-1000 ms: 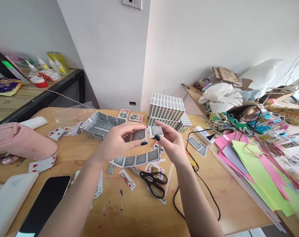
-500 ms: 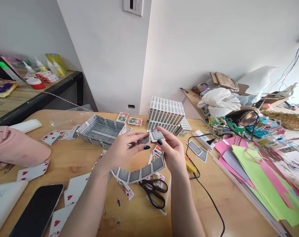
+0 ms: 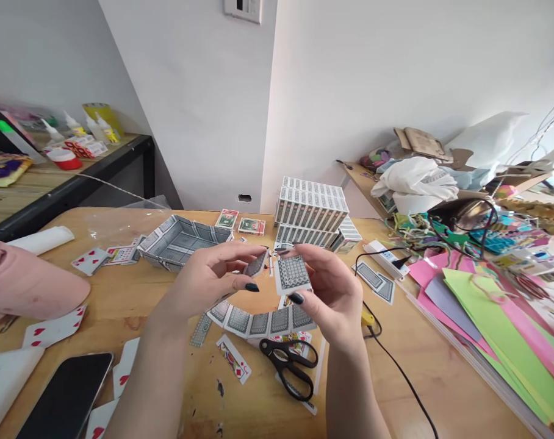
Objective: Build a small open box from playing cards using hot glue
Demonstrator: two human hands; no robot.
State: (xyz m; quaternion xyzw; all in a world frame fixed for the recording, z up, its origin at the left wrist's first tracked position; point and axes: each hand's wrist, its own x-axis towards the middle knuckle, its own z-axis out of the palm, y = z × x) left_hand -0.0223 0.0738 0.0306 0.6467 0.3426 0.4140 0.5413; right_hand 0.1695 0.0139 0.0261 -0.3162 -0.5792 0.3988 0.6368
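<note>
A curved strip of joined playing-card pieces [image 3: 259,325], grey patterned backs showing, loops between my hands above the table. My left hand [image 3: 213,274] pinches one end, its card piece tilted. My right hand [image 3: 329,286] grips the other end, with a grey card panel [image 3: 293,275] facing me between thumb and fingers. A narrow gap separates the two ends. Below the strip lie black-handled scissors [image 3: 290,366] and a cut jack card piece [image 3: 233,358]. Behind my left hand stands a box made of playing cards [image 3: 155,256].
Stacked card decks [image 3: 311,207] stand by the wall, with two card boxes [image 3: 251,226] beside them. A phone [image 3: 65,396] and pink pouch [image 3: 39,283] lie left. On the right are a yellow tool [image 3: 367,318], its black cord, a power strip [image 3: 387,259] and coloured paper [image 3: 492,329].
My hands have moved slightly apart and lower. The strip's ends have separated, and the right-hand card panel now faces me more fully. The view has shifted slightly.
</note>
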